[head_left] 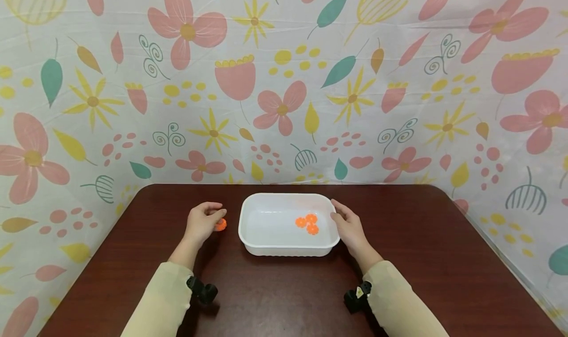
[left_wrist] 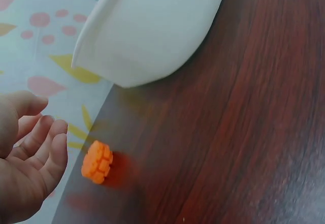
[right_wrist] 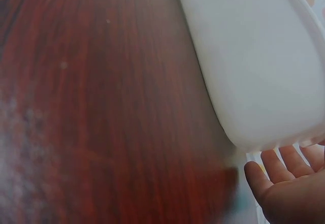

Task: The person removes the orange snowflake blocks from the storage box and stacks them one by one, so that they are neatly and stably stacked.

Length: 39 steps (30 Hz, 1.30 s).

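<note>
A white rectangular plastic basin (head_left: 288, 248) stands on the table, with several small orange flower-shaped pieces (head_left: 312, 229) lying together toward its right side. My right hand (head_left: 353, 232) grips the basin's right end, thumb over the rim and fingers along the outer wall. In the right wrist view those fingers (right_wrist: 278, 167) meet the edge, while the thumb is out of sight. Left of the basin, another orange scalloped piece (left_wrist: 97, 162) rests on the table. Close beside it is my left hand (head_left: 201, 223), fingers loosely bent and holding nothing, with a gap to the piece in the left wrist view.
The dark reddish-brown table (head_left: 284, 297) ends at a back edge just behind the basin. A flower-print cloth (head_left: 284, 81) hangs behind it and along the sides. Each wrist carries a small black camera, the left one (head_left: 202, 291) close over the tabletop.
</note>
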{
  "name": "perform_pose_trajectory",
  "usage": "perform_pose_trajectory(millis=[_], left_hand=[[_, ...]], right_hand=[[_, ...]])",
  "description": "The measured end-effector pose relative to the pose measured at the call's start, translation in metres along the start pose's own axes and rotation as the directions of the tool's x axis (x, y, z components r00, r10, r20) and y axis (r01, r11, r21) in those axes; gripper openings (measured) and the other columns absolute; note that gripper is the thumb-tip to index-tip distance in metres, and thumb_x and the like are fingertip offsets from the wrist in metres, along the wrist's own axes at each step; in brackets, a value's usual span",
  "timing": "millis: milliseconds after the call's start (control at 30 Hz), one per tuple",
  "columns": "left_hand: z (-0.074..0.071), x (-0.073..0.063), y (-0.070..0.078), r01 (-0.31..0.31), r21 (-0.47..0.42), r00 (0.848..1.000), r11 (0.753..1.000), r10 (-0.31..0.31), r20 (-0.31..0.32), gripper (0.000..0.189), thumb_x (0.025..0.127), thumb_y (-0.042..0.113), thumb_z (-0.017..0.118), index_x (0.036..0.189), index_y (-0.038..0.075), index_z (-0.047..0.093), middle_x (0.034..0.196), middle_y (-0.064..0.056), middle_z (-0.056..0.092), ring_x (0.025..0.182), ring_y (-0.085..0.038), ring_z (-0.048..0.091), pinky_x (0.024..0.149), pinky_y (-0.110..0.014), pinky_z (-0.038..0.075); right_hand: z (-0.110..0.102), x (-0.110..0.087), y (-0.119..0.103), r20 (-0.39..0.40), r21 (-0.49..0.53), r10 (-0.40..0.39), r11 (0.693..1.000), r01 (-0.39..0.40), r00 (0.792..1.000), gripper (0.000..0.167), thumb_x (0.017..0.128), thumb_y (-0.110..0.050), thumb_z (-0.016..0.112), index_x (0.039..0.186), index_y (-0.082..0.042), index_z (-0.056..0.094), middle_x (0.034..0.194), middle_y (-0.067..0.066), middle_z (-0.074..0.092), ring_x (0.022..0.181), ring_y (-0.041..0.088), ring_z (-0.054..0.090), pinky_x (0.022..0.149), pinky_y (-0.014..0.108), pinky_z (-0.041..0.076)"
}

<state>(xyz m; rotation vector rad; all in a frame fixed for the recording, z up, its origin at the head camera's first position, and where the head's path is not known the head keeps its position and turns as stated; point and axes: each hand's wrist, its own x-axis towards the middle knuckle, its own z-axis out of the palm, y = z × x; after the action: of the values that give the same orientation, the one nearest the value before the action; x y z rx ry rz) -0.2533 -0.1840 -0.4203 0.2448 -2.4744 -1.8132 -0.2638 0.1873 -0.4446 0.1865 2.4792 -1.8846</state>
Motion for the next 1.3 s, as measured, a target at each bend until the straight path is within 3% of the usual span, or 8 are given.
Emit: perform_pose_trajectory(millis=[133,367,500,600,1000,1300], left_hand=[[0.006,-0.001,0.005,-0.017,-0.026,1.000,1.000,0.018,0.011,0.035,0.088,0.014,0.066,0.117,-0.004,0.059,0.094,-0.017,0.065,0.072,-0.020,0.066,0.066,-0.032,0.058],[0.014,-0.005,0.016,-0.036,-0.045,0.999,0.998,0.037,0.021,0.031,0.087,0.015,0.068,0.113,-0.001,0.062,0.087,-0.014,0.064,0.056,-0.010,0.058,0.059,-0.028,0.055],[0.019,-0.007,0.022,-0.085,-0.026,0.996,0.996,0.086,0.008,0.027,0.086,0.013,0.068,0.109,0.001,0.064,0.081,-0.007,0.064,0.064,-0.018,0.063,0.059,-0.029,0.055],[0.023,-0.009,0.026,-0.113,-0.015,0.994,0.993,0.113,0.007,0.026,0.085,0.013,0.068,0.108,0.001,0.065,0.083,-0.008,0.065,0.071,-0.021,0.065,0.061,-0.030,0.056],[0.041,-0.014,0.039,-0.155,-0.041,0.987,0.987,0.157,0.047,0.029,0.085,0.012,0.068,0.109,-0.002,0.065,0.088,-0.012,0.066,0.070,-0.008,0.060,0.062,-0.024,0.055],[0.054,-0.014,0.045,-0.178,0.001,0.978,0.984,0.177,0.107,0.030,0.086,0.015,0.068,0.112,0.001,0.064,0.095,-0.011,0.067,0.078,-0.014,0.063,0.078,-0.035,0.055]], right_hand=[[0.001,0.000,0.000,-0.006,-0.002,-0.011,1.000,0.011,1.000,0.047,0.098,-0.018,0.044,0.144,-0.014,0.039,0.147,0.015,0.040,0.128,0.029,0.045,0.102,0.043,0.044],[0.001,0.000,0.000,0.006,0.019,0.002,1.000,-0.002,1.000,0.046,0.098,-0.017,0.044,0.144,-0.015,0.039,0.148,0.013,0.038,0.130,0.028,0.044,0.104,0.044,0.042],[0.000,0.000,-0.001,0.006,0.023,0.005,1.000,-0.005,1.000,0.046,0.099,-0.017,0.044,0.144,-0.015,0.039,0.147,0.013,0.039,0.128,0.028,0.046,0.104,0.044,0.042],[0.001,0.000,-0.001,0.005,0.024,0.010,1.000,-0.010,1.000,0.046,0.099,-0.018,0.044,0.144,-0.015,0.040,0.147,0.013,0.040,0.128,0.028,0.046,0.104,0.043,0.043],[0.002,-0.002,-0.002,0.014,0.020,0.005,1.000,-0.006,1.000,0.046,0.099,-0.018,0.043,0.145,-0.014,0.039,0.148,0.015,0.038,0.129,0.030,0.045,0.104,0.045,0.042],[0.002,-0.001,-0.002,0.012,0.024,0.003,1.000,-0.003,1.000,0.045,0.099,-0.016,0.044,0.144,-0.013,0.040,0.148,0.015,0.038,0.130,0.030,0.044,0.105,0.045,0.041]])
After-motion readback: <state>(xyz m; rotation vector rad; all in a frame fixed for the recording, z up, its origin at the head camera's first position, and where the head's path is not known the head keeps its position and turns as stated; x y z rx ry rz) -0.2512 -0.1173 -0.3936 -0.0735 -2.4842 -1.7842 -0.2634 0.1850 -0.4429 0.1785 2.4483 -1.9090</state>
